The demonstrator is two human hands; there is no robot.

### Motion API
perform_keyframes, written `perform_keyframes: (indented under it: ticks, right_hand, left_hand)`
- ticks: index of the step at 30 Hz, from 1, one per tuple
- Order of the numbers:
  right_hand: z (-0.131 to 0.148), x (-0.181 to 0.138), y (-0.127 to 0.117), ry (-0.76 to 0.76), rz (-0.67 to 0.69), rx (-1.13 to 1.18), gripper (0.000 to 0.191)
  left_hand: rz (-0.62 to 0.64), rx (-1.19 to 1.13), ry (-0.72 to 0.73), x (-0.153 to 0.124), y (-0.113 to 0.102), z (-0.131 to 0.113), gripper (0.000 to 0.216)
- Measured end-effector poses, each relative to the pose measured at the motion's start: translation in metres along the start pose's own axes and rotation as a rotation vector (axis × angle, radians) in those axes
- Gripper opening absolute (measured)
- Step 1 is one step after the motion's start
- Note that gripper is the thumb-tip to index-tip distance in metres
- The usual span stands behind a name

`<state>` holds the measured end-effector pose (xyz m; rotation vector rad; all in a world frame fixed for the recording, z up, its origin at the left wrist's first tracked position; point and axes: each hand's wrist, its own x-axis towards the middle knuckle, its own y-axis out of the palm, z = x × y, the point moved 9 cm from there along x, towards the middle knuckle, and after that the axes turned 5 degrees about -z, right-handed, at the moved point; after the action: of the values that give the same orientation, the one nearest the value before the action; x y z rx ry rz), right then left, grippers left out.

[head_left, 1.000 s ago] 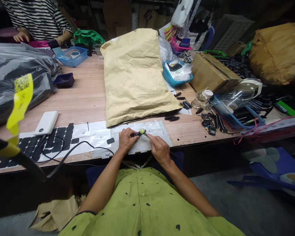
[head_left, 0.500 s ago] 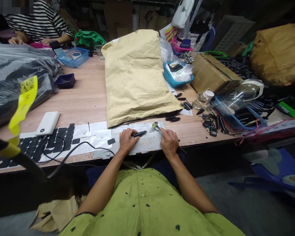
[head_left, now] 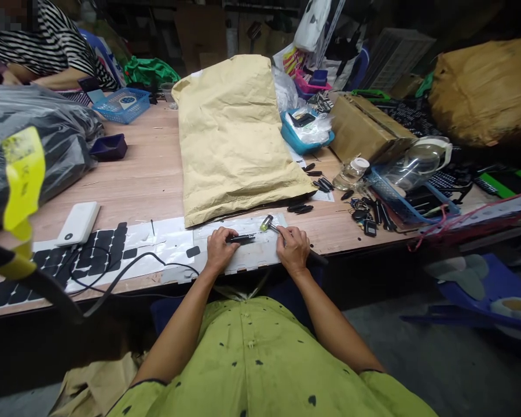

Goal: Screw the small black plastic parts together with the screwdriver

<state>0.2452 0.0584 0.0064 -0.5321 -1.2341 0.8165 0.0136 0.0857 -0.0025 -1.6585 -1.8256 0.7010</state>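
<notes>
My left hand [head_left: 219, 250] presses a thin black bar-shaped part [head_left: 241, 237] down on a white sheet [head_left: 260, 255] at the table's front edge. My right hand [head_left: 293, 249] is closed round the handle of a small hammer [head_left: 268, 223], whose yellow-green head lies just right of the black part. The handle's dark end sticks out past my right wrist. Both hands rest on the sheet, a short gap apart.
A big tan paper sack [head_left: 234, 133] lies behind my hands. More black parts [head_left: 301, 207] lie to its right, then keys [head_left: 364, 217], a jar [head_left: 349, 174] and blue baskets [head_left: 306, 136]. On the left are black key pads [head_left: 95, 249], a white power bank [head_left: 78, 223], a cable [head_left: 125, 272] and a black bag [head_left: 35, 150]. A person in stripes sits far left.
My right hand drew the hammer away from the black part to the right, then settled on the sheet. My left hand stayed on the part. The view shifted slightly.
</notes>
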Motion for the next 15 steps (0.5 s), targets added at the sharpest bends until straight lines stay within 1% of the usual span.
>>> perform_keyframes:
  ticks: [2, 4, 6, 7, 9, 10, 11, 12, 14, 15]
  right_hand:
    - [0.001, 0.001, 0.0, -0.006, -0.002, 0.008, 0.029]
    - [0.002, 0.001, 0.001, -0.01, 0.005, 0.017, 0.03]
    - [0.002, 0.001, 0.002, -0.005, 0.022, 0.022, 0.03]
    - [0.002, 0.0, 0.003, 0.0, 0.033, 0.022, 0.031]
    - [0.003, 0.0, 0.005, 0.009, 0.047, 0.02, 0.031]
    - [0.003, 0.0, 0.005, 0.013, 0.049, 0.02, 0.03]
    - [0.003, -0.001, 0.005, 0.016, 0.049, 0.021, 0.03]
    - [0.004, -0.001, 0.004, 0.018, 0.047, 0.021, 0.03]
    - [0.005, -0.001, 0.004, 0.02, 0.042, 0.021, 0.029]
    - [0.005, 0.0, 0.003, 0.02, 0.039, 0.02, 0.029]
  left_hand:
    - [0.008, -0.037, 0.022, -0.005, -0.004, -0.003, 0.015]
    - [0.076, -0.135, 0.09, -0.02, -0.005, -0.011, 0.013]
    - [0.241, -0.27, 0.173, -0.047, 0.001, -0.022, 0.016]
    - [0.36, -0.323, 0.198, -0.065, 0.007, -0.025, 0.019]
    - [0.572, -0.372, 0.158, -0.1, 0.021, -0.021, 0.023]
    - [0.632, -0.375, 0.108, -0.113, 0.027, -0.013, 0.024]
    - [0.657, -0.363, 0.048, -0.123, 0.032, -0.003, 0.024]
    - [0.642, -0.333, -0.013, -0.127, 0.036, 0.01, 0.024]
    - [0.545, -0.249, -0.109, -0.127, 0.041, 0.037, 0.024]
    - [0.481, -0.198, -0.121, -0.123, 0.041, 0.048, 0.023]
